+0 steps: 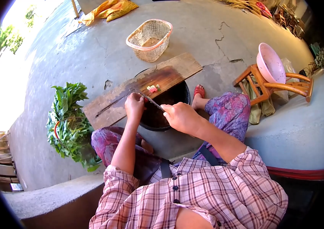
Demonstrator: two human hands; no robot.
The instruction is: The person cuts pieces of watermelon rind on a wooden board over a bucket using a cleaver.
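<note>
My right hand (pixel 181 117) is closed around the handle of a knife (pixel 152 100), whose thin blade points up and left toward my other hand. The fingers of my left hand (pixel 134 107) are pinched near the blade tip, with a small red thing (pixel 145 100) at the fingertips, mostly hidden. Both hands are at the near edge of a worn wooden board (pixel 110 108), laid at a slant across a black tub (pixel 187 95). A few small cut pieces (pixel 154 88), pink, white and green, lie on the board's dark wet patch.
Left of the board stands a big bunch of leafy greens (pixel 66 118). A woven basket (pixel 150 40) sits on the concrete floor beyond the board. To the right, a pink basin (pixel 271 63) rests on a wooden chair (pixel 259 84). An orange-yellow sack (pixel 110 10) lies at the far left.
</note>
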